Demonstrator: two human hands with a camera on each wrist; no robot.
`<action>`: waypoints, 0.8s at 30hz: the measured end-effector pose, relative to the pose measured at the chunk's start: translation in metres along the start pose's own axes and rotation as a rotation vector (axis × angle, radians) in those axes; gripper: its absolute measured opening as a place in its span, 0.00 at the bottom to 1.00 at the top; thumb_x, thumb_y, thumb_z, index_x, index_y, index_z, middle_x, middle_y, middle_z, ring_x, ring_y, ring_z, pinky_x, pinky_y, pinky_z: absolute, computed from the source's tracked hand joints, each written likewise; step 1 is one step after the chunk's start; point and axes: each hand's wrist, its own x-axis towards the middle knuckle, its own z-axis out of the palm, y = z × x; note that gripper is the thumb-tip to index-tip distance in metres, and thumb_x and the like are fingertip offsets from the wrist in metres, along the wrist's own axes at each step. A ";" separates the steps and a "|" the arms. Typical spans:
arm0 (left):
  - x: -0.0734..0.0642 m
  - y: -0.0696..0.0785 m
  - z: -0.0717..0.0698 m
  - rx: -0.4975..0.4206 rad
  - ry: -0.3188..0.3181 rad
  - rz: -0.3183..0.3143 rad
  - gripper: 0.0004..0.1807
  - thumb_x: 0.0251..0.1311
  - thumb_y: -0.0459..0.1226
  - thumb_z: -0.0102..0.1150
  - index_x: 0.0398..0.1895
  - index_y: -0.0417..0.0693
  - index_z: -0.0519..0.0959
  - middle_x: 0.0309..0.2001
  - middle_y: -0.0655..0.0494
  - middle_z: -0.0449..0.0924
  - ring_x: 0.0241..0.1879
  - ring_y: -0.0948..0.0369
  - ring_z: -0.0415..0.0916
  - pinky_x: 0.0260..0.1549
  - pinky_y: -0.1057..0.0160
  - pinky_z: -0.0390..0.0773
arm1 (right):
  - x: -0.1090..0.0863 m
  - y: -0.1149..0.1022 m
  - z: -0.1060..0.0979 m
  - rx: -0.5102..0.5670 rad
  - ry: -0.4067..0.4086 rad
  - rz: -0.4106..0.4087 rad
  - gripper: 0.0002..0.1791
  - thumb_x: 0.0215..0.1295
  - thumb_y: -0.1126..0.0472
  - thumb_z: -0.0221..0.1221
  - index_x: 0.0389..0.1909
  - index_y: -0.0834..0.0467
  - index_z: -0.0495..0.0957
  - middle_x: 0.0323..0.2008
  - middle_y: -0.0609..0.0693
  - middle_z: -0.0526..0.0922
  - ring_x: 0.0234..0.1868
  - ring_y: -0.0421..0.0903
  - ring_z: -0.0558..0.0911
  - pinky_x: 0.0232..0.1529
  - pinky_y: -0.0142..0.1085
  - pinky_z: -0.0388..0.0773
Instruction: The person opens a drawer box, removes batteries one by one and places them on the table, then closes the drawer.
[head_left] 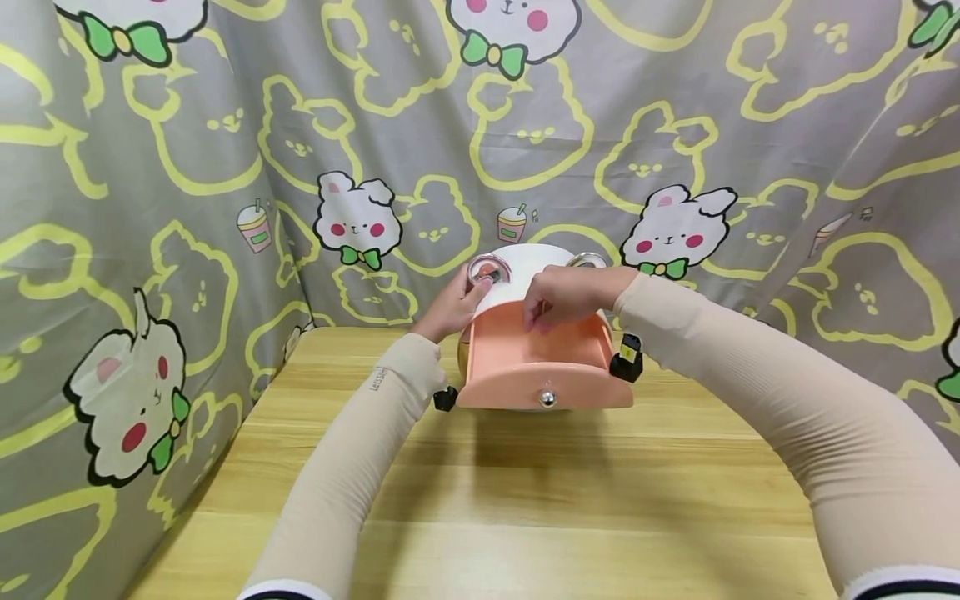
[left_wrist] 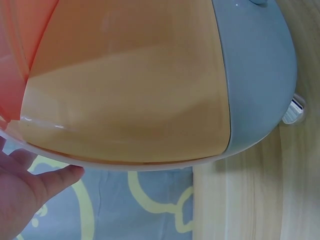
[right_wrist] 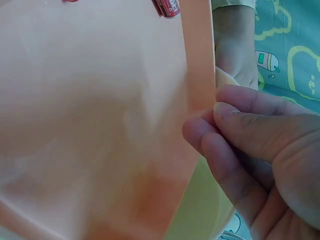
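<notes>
A rounded white storage box (head_left: pixel 536 271) stands on the table with its pink drawer (head_left: pixel 547 387) pulled out. A silver knob (head_left: pixel 548 399) sits on the drawer front. My left hand (head_left: pixel 453 304) holds the box's upper left edge by a round chrome ring (head_left: pixel 491 260), thumb in front. Low in the left wrist view, this hand's finger (left_wrist: pixel 62 180) lies along the white rim. Over the open drawer hangs my right hand (head_left: pixel 570 292), fingers curled and thumb tip against the fingertips, with nothing visible between them. A small red can (right_wrist: pixel 167 7) lies inside the drawer.
Beneath the box is a light wooden table (head_left: pixel 510 533). Behind and to the left hangs a grey patterned curtain (head_left: pixel 300 142). The box's side shows a tan panel (left_wrist: pixel 130 90), a blue-grey section (left_wrist: pixel 260 75) and a chrome foot (left_wrist: pixel 294 111). Black wrist devices (head_left: pixel 627 358) flank the drawer.
</notes>
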 end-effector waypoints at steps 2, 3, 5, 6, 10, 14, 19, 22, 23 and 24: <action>0.000 0.002 0.001 -0.001 -0.007 -0.005 0.22 0.75 0.48 0.42 0.64 0.47 0.62 0.57 0.42 0.72 0.56 0.53 0.70 0.60 0.55 0.65 | -0.002 0.000 0.000 -0.015 0.006 0.003 0.04 0.58 0.69 0.67 0.34 0.59 0.87 0.31 0.47 0.86 0.31 0.42 0.80 0.40 0.37 0.80; 0.000 0.002 0.001 0.000 -0.010 -0.009 0.23 0.74 0.48 0.42 0.64 0.47 0.61 0.58 0.42 0.72 0.56 0.53 0.69 0.61 0.55 0.65 | -0.003 0.001 0.001 -0.024 0.010 0.000 0.04 0.58 0.69 0.67 0.33 0.59 0.87 0.31 0.48 0.86 0.31 0.41 0.80 0.39 0.37 0.80; 0.000 0.003 0.001 -0.007 -0.017 -0.010 0.23 0.75 0.48 0.41 0.65 0.47 0.61 0.58 0.42 0.72 0.57 0.52 0.70 0.61 0.55 0.64 | -0.003 0.001 0.003 -0.046 0.023 -0.022 0.04 0.59 0.70 0.66 0.33 0.59 0.86 0.30 0.48 0.85 0.31 0.41 0.79 0.38 0.36 0.79; -0.001 0.003 0.000 -0.004 -0.017 -0.011 0.23 0.75 0.48 0.41 0.65 0.47 0.61 0.58 0.42 0.72 0.56 0.52 0.70 0.61 0.55 0.65 | -0.003 0.001 0.004 -0.058 0.032 -0.033 0.04 0.60 0.70 0.65 0.33 0.59 0.86 0.30 0.48 0.85 0.31 0.40 0.79 0.37 0.35 0.79; 0.000 0.002 -0.001 -0.003 -0.004 0.001 0.23 0.75 0.47 0.42 0.66 0.45 0.61 0.57 0.41 0.73 0.56 0.51 0.70 0.61 0.55 0.65 | -0.003 0.001 0.008 -0.105 0.076 -0.094 0.04 0.62 0.70 0.63 0.32 0.59 0.85 0.29 0.47 0.85 0.29 0.40 0.78 0.35 0.35 0.78; 0.000 0.001 -0.002 0.008 0.003 0.004 0.22 0.75 0.47 0.42 0.64 0.45 0.62 0.56 0.42 0.73 0.56 0.51 0.70 0.60 0.54 0.65 | -0.003 0.001 0.008 -0.153 0.112 -0.113 0.04 0.61 0.70 0.64 0.32 0.59 0.86 0.30 0.48 0.85 0.31 0.40 0.81 0.37 0.35 0.80; -0.001 0.000 -0.001 0.016 -0.014 -0.011 0.22 0.74 0.50 0.41 0.63 0.48 0.62 0.56 0.42 0.74 0.56 0.51 0.70 0.59 0.54 0.66 | -0.002 0.002 0.006 -0.239 0.202 -0.174 0.04 0.59 0.71 0.65 0.34 0.63 0.86 0.33 0.52 0.87 0.36 0.47 0.85 0.41 0.39 0.81; -0.001 0.000 -0.001 0.014 -0.016 -0.013 0.22 0.75 0.49 0.41 0.64 0.48 0.62 0.56 0.41 0.73 0.57 0.51 0.70 0.59 0.54 0.66 | 0.000 0.001 0.005 -0.275 0.258 -0.236 0.05 0.58 0.72 0.65 0.35 0.64 0.86 0.34 0.54 0.87 0.38 0.50 0.86 0.42 0.41 0.81; -0.001 0.000 -0.001 0.013 -0.016 -0.014 0.22 0.75 0.49 0.41 0.64 0.48 0.62 0.56 0.41 0.74 0.57 0.51 0.70 0.59 0.54 0.66 | 0.000 0.000 0.005 -0.283 0.267 -0.254 0.05 0.59 0.72 0.65 0.35 0.65 0.86 0.34 0.54 0.87 0.38 0.50 0.86 0.43 0.41 0.81; -0.001 0.000 -0.001 0.012 -0.015 -0.013 0.22 0.75 0.49 0.41 0.64 0.48 0.61 0.57 0.42 0.73 0.57 0.51 0.70 0.60 0.54 0.66 | 0.001 0.000 0.004 -0.292 0.274 -0.267 0.05 0.59 0.72 0.64 0.35 0.64 0.86 0.34 0.54 0.87 0.39 0.50 0.86 0.43 0.41 0.81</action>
